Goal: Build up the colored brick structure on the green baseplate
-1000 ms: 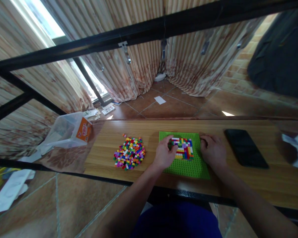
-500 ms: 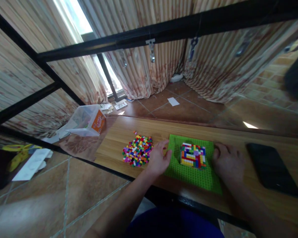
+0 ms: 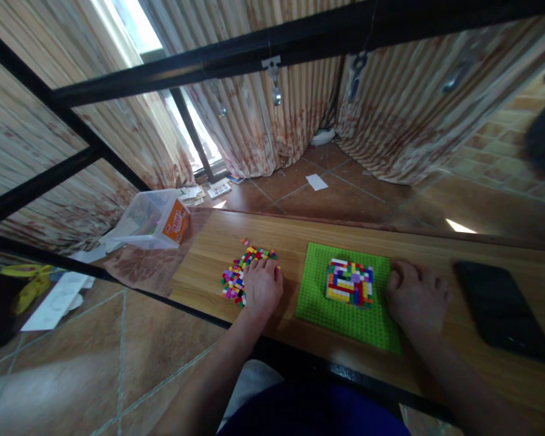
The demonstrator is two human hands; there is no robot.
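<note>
Small multicoloured toy bricks [image 3: 233,283] lie in a loose heap on the wooden tabletop. My left hand [image 3: 262,284] rests over the right side of this heap with its fingers bent downward. Its fingertips and anything between them are hidden. On a green studded baseplate [image 3: 311,297] stands a low, square build of coloured bricks [image 3: 350,283], with white, yellow, red and blue among them. Beside the plate's right edge lies my right hand [image 3: 418,297], its fingers curled and its thumb side against that edge.
A dark phone [image 3: 504,310] lies right of my right hand. Beyond the table's left end, a clear plastic box [image 3: 152,227] with an orange label sits on the floor. A black metal bar [image 3: 218,65] with clips crosses above the table, before striped curtains [image 3: 295,124].
My left hand has moved left, from the baseplate's left edge to the brick heap. My right hand stays at the plate's right edge. The whole view has shifted slightly.
</note>
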